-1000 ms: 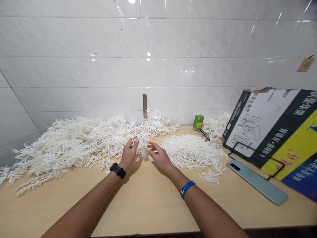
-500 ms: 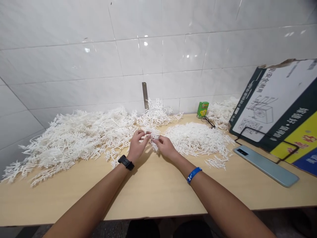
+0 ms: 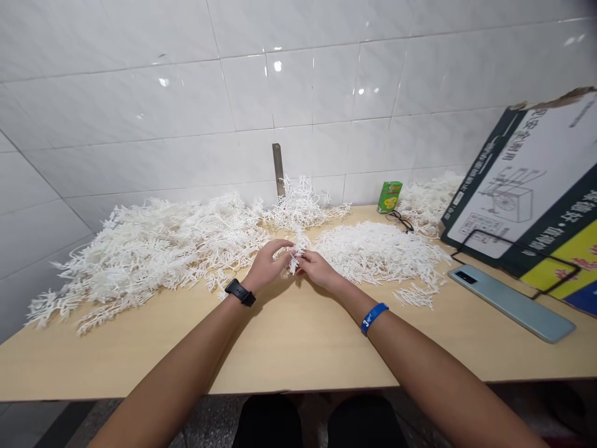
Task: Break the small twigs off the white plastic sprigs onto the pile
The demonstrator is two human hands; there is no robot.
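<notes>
The right hand [image 3: 319, 270] has just closed in on the left hand [image 3: 269, 262]; both now pinch one small white clump [image 3: 297, 252] between them, so I'd judge they share the work. A sprawling white heap [image 3: 158, 242] crowds the left hand. Rightward of the hands come a printed carton [image 3: 506, 196], a smaller pile [image 3: 377, 249] nearest, a phone [image 3: 513, 302], and a green packet [image 3: 389, 197].

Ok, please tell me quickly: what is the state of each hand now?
Left hand: closed, holding one side of a small white branched clump.
Right hand: closed, pinching the other side of it.
</notes>
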